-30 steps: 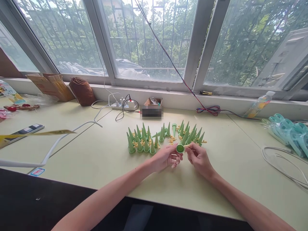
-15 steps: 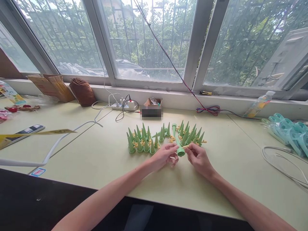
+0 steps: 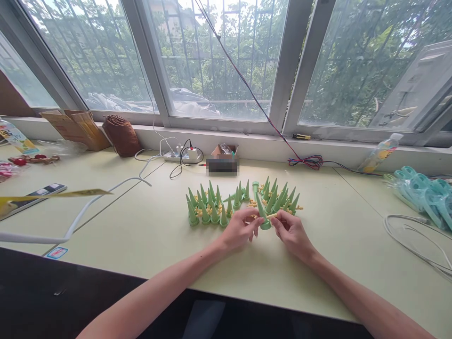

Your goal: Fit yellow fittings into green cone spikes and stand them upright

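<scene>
My left hand [image 3: 243, 226] is closed on a green plastic spike [image 3: 262, 214], a hollow cone with a wide collar at its base. The spike stands nearly upright, its tip pointing up and slightly away. My right hand [image 3: 289, 230] pinches a small pale-yellow plastic piece [image 3: 272, 216], whose end meets the spike's side just above the collar. Behind my left hand several green spikes [image 3: 214, 214] stand in a group with yellow pieces on their sides. Another group of green spikes [image 3: 280, 200] stands behind my right hand. Loose yellow pieces [image 3: 253, 203] lie between the groups.
A small open cardboard box [image 3: 226, 150] and a power strip [image 3: 173, 155] sit near the window wall. Bagged teal plastic items [image 3: 423, 193] and a pale cable [image 3: 399, 226] are on the right. A phone [image 3: 38, 193] and a thick white cable [image 3: 88, 207] lie left.
The held spike has tilted from its open base facing me to nearly upright. My left fingers have shifted around it; my right hand stays almost in place with the yellow piece.
</scene>
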Demonstrator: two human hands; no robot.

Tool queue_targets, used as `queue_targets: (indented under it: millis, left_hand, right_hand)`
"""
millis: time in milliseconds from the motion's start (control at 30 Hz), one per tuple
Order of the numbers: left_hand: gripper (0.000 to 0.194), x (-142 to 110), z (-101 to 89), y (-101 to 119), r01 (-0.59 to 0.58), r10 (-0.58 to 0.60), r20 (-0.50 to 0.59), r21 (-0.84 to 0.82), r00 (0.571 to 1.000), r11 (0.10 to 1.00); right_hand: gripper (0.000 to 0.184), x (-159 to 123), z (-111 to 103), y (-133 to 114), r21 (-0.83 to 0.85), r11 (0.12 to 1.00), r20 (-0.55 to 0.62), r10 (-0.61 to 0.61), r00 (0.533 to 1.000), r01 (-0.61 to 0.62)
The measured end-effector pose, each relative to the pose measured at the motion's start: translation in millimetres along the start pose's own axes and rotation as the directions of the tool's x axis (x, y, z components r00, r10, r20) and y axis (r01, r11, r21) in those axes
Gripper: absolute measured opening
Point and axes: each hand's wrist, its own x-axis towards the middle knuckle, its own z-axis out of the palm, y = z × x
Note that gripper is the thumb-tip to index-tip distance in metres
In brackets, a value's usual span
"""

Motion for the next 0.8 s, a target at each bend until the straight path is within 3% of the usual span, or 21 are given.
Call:
queue_targets:
  millis: [267,533,633,800]
  left_hand:
    - [0.026,-2,-0.4,-7,-0.186,0.202,-0.041,0.248,0.979,0.951]
    - [0.022,-4,-1.8,-13,-0.335,0.413,-0.025,0.543,0.910,0.770]
    - [0.020,-4,0.0,-10,-0.299,0.381,-0.043,0.543,0.923,0.785]
    - [0.027,0,5.6,-2,-0.082,0.144,-0.168,0.329,0.975,0.941]
  right_hand:
    - [0.040,0,0,0,-0.010,1.000,0.006,0.011,1.000,-0.011]
    - [0.038,0,0,-1,-0.021,1.000,0.016,0.018,1.000,-0.018]
    - [0.037,0,1,0,-0.043,0.999,-0.009,0.018,1.000,-0.018]
    - [0.038,0,0,1,-0.078,0.997,-0.093,0.006,0.996,-0.013]
